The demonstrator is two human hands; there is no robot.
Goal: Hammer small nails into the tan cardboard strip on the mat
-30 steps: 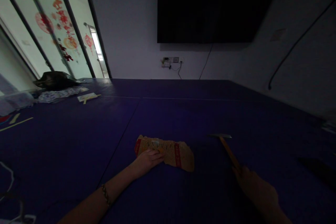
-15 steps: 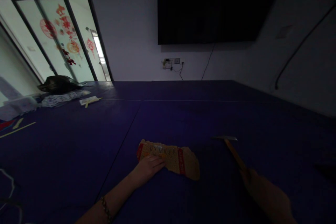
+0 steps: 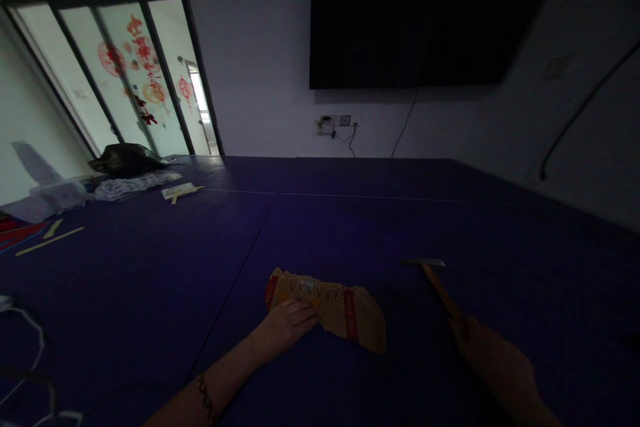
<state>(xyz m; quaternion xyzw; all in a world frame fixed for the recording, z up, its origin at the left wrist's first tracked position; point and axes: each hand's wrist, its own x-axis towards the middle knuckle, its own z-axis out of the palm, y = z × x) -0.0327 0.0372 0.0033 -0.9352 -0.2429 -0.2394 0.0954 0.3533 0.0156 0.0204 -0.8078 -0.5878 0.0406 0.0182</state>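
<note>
A tan insole [image 3: 333, 310] with red bands near both ends and a row of dark V-shaped marks lies flat on the dark blue surface. Bent over its near left edge are the fingers of my left hand [image 3: 290, 325], held together and pressing on it; the fingertips are partly hidden. My right hand [image 3: 493, 357] is closed around the wooden handle of a small hammer [image 3: 440, 290]. The hammer's thin metal head stays to the right of the insole, apart from it. Dim light blurs the right fingers.
At the back left are a black bag [image 3: 127, 159], a pile of pale sheets [image 3: 133, 185] and a white piece with yellow strips [image 3: 180, 191]. A clear container [image 3: 57, 200] stands at the left edge. White cables [image 3: 37, 340] lie near left. A dark screen [image 3: 425, 20] hangs on the wall.
The whole view has shifted slightly to the right. My right hand and the hammer have moved a little left, closer to the insole. My left hand stays on the insole.
</note>
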